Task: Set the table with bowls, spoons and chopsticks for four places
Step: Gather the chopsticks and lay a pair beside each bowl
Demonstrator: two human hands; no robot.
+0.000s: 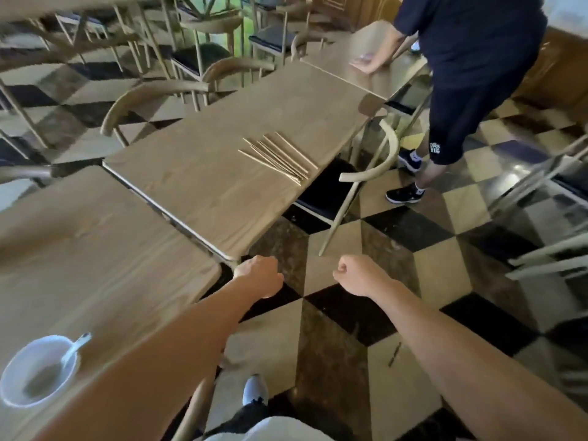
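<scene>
I see the chopsticks (pixel 278 159) lying in a loose bundle near the right edge of the middle surface (pixel 206 173), at twelve o'clock from my hands. One white bowl (pixel 38 370) sits on the nearer surface (pixel 95 249), at eight o'clock in my view. A white spoon (pixel 71 348) rests in it, handle pointing to about one o'clock. My left hand (pixel 259 275) hangs just off the middle surface's near corner, fingers curled into a fist around nothing. My right hand (pixel 356 273), at three o'clock from it, is likewise a bare fist over the chequered floor (pixel 343 313). A wooden chair (pixel 362 176) stands at four o'clock from the chopsticks. At one o'clock another person (pixel 477 43) leans a hand on a farther surface (pixel 343 58).
</scene>
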